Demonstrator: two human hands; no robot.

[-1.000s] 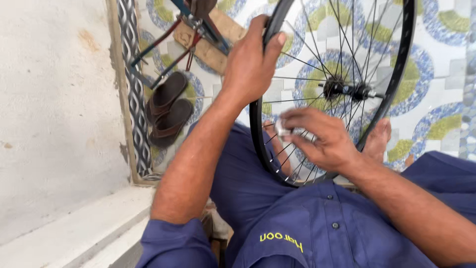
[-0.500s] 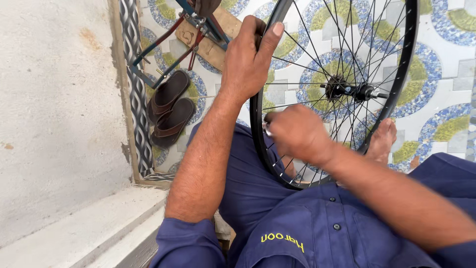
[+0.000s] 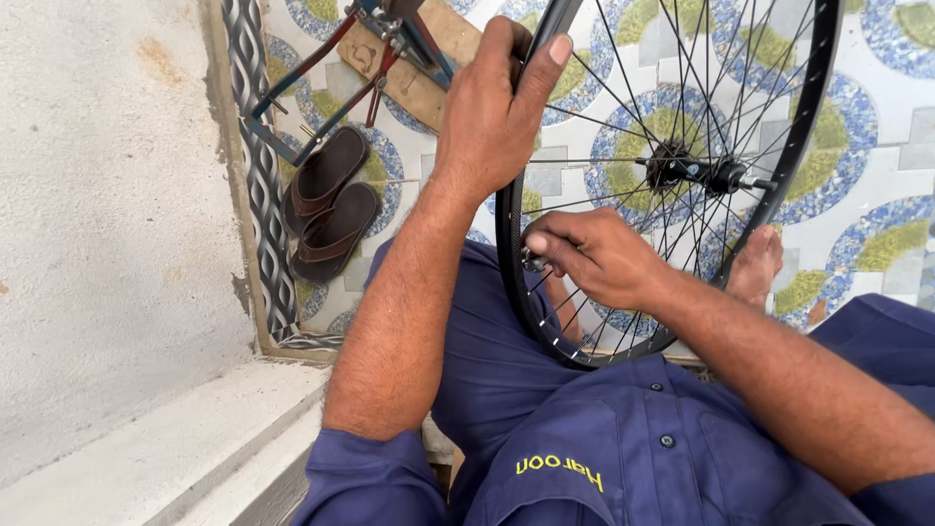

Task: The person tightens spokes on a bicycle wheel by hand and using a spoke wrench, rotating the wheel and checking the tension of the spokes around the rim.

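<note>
A patterned tile floor (image 3: 877, 127) in blue, green and white fills the upper part of the view, bordered toward nine o'clock by a pale speckled wall (image 3: 107, 224) and a light step (image 3: 195, 438). A black bicycle wheel (image 3: 813, 136) is held upright over the lap of a person in a dark blue work shirt (image 3: 623, 458), its hub (image 3: 696, 173) seen toward two o'clock from the centre of the view. The rim is gripped near its eleven o'clock edge by the left hand (image 3: 492, 112), the fingers wrapped closed around it and the thumb laid along the rim. At about eight o'clock on the rim, the right hand (image 3: 594, 258) is closed narrowly on a small metal tool (image 3: 533, 261) set against the spoke ends; what kind of tool cannot be told. A blue and red metal frame (image 3: 336, 93) is seen at eleven o'clock, with a pair of brown sandals (image 3: 326, 200) just below it. A bare foot (image 3: 758, 268) rests on the floor behind the wheel's lower right.
</note>
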